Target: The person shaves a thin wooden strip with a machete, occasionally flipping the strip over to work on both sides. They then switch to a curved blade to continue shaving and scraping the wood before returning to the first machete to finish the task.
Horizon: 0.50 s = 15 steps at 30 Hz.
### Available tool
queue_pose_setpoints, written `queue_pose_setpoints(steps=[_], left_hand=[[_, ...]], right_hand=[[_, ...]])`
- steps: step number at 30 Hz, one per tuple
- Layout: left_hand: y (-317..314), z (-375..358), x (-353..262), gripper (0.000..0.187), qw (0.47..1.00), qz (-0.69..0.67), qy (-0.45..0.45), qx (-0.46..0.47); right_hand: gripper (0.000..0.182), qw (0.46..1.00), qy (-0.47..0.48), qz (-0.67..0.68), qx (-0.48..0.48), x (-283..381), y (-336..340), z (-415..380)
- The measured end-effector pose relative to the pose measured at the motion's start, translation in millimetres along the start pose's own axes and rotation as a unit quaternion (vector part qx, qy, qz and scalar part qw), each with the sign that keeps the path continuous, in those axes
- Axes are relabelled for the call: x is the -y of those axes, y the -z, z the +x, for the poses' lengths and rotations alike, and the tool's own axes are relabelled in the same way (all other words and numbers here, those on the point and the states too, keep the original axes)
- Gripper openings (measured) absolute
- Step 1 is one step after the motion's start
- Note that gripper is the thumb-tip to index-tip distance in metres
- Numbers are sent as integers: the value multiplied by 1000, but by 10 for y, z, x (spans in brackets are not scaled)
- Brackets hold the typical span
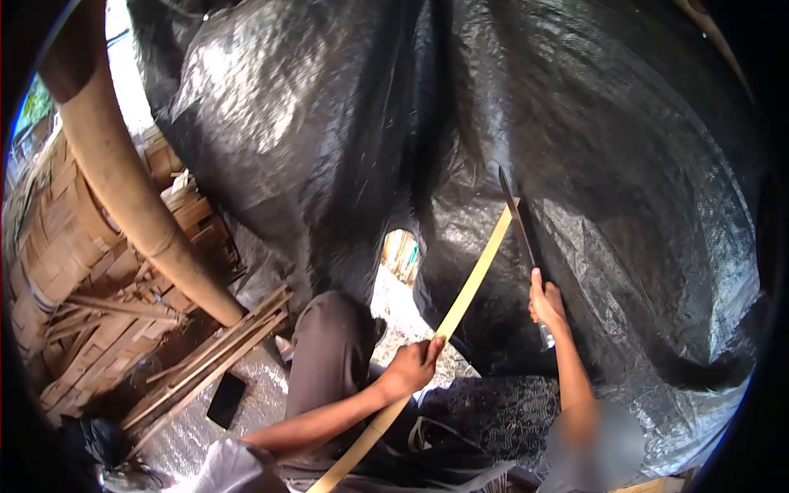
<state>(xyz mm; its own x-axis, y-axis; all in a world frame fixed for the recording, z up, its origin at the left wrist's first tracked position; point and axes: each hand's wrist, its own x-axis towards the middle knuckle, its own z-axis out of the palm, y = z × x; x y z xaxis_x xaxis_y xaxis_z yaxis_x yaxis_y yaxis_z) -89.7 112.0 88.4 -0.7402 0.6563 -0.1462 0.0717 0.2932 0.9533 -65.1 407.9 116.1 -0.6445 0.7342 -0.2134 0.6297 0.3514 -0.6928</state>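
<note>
A long pale bamboo strip (pixel 472 285) slants up and away from my lap, and my left hand (pixel 411 367) is closed around it near the middle. My right hand (pixel 546 302) grips the handle of a long dark-bladed knife (pixel 523 234), its thumb laid along the blade side and its tip pointing up and away. The blade overlaps the far end of the strip in this view. Below the strip are my bent knee in dark trousers (pixel 329 349) and a dark patterned cloth (pixel 493 415).
Black plastic sheeting (pixel 608 107) hangs in front and drapes down to the right. On the left stand a thick bamboo pole (pixel 136 185) and woven bamboo matting (pixel 70 230). Several split bamboo pieces (pixel 205 357) lie beside a black phone (pixel 226 400) on the ground.
</note>
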Motion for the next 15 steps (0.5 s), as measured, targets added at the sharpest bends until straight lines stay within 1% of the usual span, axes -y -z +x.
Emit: queue_pose_setpoints(steps=[1,2,4,6,7,8,10,11,12,14,15], left_hand=[[9,-26,24,49,1000,-15,-8,0],[25,-61,35,50,999,-29,-17,0],[78,-206,-20,48,999,-42,-27,8],[81,-406,-101,47,996,-80,7,40],[73,-513,-126,44,997,-55,-11,50],[-16,-599,-55,42,996,-48,-52,45],[-73,-805,-35,43,994,-39,-46,90],[-164,-884,37,43,992,-35,-60,101],[-255,-971,87,42,990,-36,-70,117],[-506,-1148,241,37,980,-78,-155,101],[-513,-1220,192,36,978,-94,-165,86]], right_hand=[[73,995,20,-102,-5,-61,73,-4],[68,975,78,-197,-66,-153,86,-33],[58,943,107,-295,-108,178,209,-577],[51,928,148,-317,-131,198,306,-939],[48,921,177,-312,-154,177,321,-1139],[45,925,172,-300,-155,136,331,-1322],[43,928,185,-264,-184,-105,314,-1618],[40,952,152,-222,-144,-241,336,-1722],[40,954,143,-222,-141,-292,319,-1833],[37,956,148,-199,-155,-402,249,-2091],[36,942,160,-221,-197,-382,167,-2234]])
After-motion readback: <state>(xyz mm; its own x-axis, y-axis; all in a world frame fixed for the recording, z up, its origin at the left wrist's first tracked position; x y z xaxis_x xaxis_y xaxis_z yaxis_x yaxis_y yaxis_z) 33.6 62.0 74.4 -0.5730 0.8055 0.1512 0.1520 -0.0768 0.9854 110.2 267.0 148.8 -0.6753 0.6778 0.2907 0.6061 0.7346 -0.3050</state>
